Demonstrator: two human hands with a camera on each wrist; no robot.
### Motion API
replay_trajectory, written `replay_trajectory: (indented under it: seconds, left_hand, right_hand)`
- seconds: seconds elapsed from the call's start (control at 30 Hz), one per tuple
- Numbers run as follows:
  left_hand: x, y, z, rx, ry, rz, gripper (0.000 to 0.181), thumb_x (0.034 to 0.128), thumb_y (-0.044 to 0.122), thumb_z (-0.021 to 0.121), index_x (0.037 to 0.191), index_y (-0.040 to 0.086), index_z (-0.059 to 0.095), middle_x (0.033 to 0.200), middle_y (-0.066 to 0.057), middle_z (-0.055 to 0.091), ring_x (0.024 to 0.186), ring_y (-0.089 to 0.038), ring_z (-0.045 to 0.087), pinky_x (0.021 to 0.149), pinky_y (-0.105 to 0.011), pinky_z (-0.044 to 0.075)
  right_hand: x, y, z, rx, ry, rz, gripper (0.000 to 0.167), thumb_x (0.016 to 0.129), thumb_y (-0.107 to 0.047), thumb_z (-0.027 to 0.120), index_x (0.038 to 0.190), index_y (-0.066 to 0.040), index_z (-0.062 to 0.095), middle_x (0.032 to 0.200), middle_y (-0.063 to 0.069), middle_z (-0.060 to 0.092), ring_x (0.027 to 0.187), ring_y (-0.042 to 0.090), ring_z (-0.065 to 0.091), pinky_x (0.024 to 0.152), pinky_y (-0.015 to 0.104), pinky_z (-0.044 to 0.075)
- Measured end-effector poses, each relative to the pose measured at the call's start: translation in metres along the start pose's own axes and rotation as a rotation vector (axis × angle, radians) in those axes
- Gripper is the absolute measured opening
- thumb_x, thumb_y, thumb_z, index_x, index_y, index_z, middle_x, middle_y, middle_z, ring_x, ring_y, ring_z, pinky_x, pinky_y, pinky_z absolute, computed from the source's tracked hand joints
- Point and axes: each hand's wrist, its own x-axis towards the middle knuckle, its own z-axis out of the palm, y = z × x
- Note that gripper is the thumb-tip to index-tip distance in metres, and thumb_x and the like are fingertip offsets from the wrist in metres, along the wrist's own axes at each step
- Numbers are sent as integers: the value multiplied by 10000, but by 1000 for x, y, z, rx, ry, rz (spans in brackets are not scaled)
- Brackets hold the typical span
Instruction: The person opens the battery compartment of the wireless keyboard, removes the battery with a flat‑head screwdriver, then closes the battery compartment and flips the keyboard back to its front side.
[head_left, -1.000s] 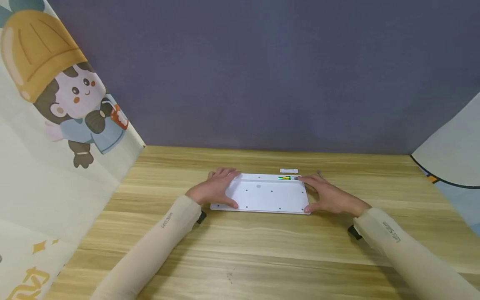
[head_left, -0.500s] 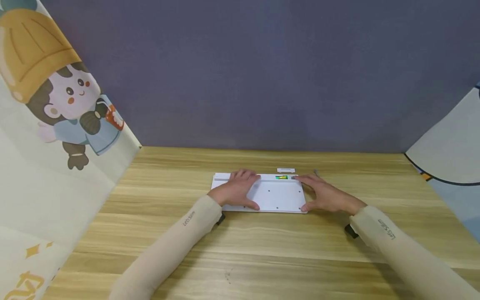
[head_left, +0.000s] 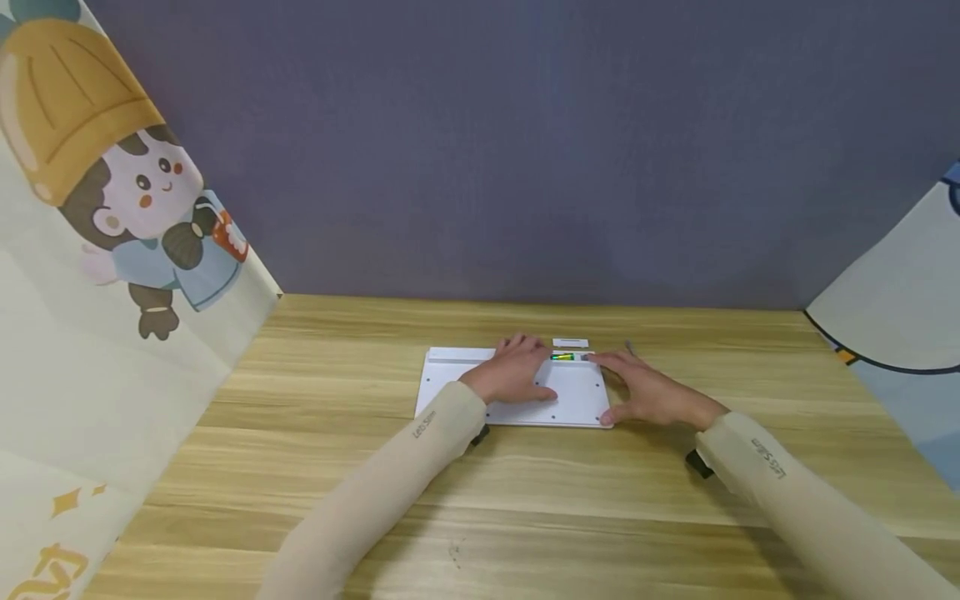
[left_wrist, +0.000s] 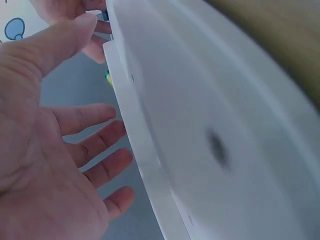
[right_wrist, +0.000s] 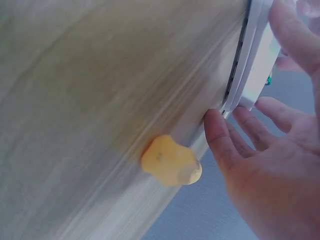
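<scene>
What worries me most is the battery (head_left: 562,357), just right of the frame's centre. It sits in an uncovered slot of the white keyboard (head_left: 457,383), which lies underside up on the table (head_left: 375,500) across the middle of the frame. My left hand (head_left: 517,372) comes right up beside it, and a careless fingertip could pop it out or leave it crooked. My right hand (head_left: 651,392) is all that braces the keyboard's right end; if I pushed sideways harder than it resists, I think the whole thing would slide. The small cover (head_left: 571,342), lying loose just beyond the back edge, could get knocked away by my knuckles.

My left fingers are spread and loose, with nothing gripped; whether the tips press the keyboard I can't tell. My right hand is spread too, thumb at the near corner, fingers against the far edge, not wrapped round anything.

Half a second ago my left hand was further left, its thumb down at the near edge; now that thumb lies over the panel. My right hand has barely shifted.
</scene>
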Motion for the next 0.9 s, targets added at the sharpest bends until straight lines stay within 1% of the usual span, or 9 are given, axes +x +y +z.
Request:
replay_trajectory:
  seconds: [0.13, 0.27, 0.43, 0.53, 0.63, 0.73, 0.83, 0.9]
  left_hand:
    - [8, 8, -1, 7, 12, -1, 692, 871, 484, 626, 1418, 108, 432, 1339, -38, 412, 1195, -189, 305, 974, -383, 247]
    - [13, 14, 0, 13, 9, -7, 668, 878, 479, 618, 1405, 104, 453, 1278, -21, 412, 1135, -167, 308, 904, -339, 248]
    - [20, 15, 1, 5, 13, -35, 597, 904, 442, 600, 1396, 130, 471, 1244, -5, 424, 1112, -154, 315, 850, -311, 248]
    - [23, 14, 0, -14, 4, -37, 539, 926, 406, 580, 1394, 158, 480, 1227, 1, 436, 1084, -148, 322, 819, -310, 248]
    - [25, 13, -2, -45, -14, -36, 497, 948, 362, 557, 1403, 180, 473, 1237, -1, 443, 1088, -148, 330, 827, -323, 254]
    - [27, 13, -5, -77, -28, -39, 452, 965, 311, 539, 1397, 192, 479, 1267, -4, 445, 1130, -157, 338, 853, -349, 268]
    - [30, 13, -6, -98, -32, -48, 399, 974, 254, 521, 1367, 187, 509, 1278, 2, 454, 1166, -163, 340, 889, -380, 280]
    - [34, 14, -5, -101, -29, -57, 363, 975, 228, 511, 1333, 173, 538, 1253, 8, 465, 1164, -161, 344, 902, -390, 295]
  right_hand:
    - [1, -1, 1, 11, -5, -3, 959, 695, -346, 830, 1447, -19, 332, 1405, 221, 341, 1319, 437, 248, 1012, 600, 269]
    - [2, -2, 1, 13, -3, -10, 959, 693, -351, 829, 1442, -9, 337, 1392, 210, 356, 1300, 404, 295, 1012, 579, 287]
    - [3, -1, 1, 9, 1, -12, 967, 688, -378, 821, 1441, -10, 338, 1384, 204, 365, 1292, 391, 310, 1017, 568, 285]
    - [3, 0, 1, 9, -6, -14, 967, 693, -379, 817, 1444, -9, 330, 1387, 208, 358, 1296, 396, 301, 1017, 571, 280]
    - [3, 0, 1, 8, -13, -3, 972, 693, -372, 820, 1449, -16, 324, 1397, 205, 347, 1303, 394, 293, 1018, 567, 284]
    - [3, 1, 1, 1, -15, 5, 979, 691, -380, 821, 1450, -16, 320, 1401, 212, 338, 1306, 408, 285, 1013, 575, 287]
    - [2, 1, 1, 2, -13, 11, 978, 688, -374, 824, 1448, -17, 323, 1401, 214, 336, 1308, 409, 282, 1013, 573, 288]
    - [1, 2, 2, 7, -5, 3, 974, 686, -369, 826, 1445, -13, 328, 1396, 212, 344, 1304, 407, 288, 1011, 574, 289]
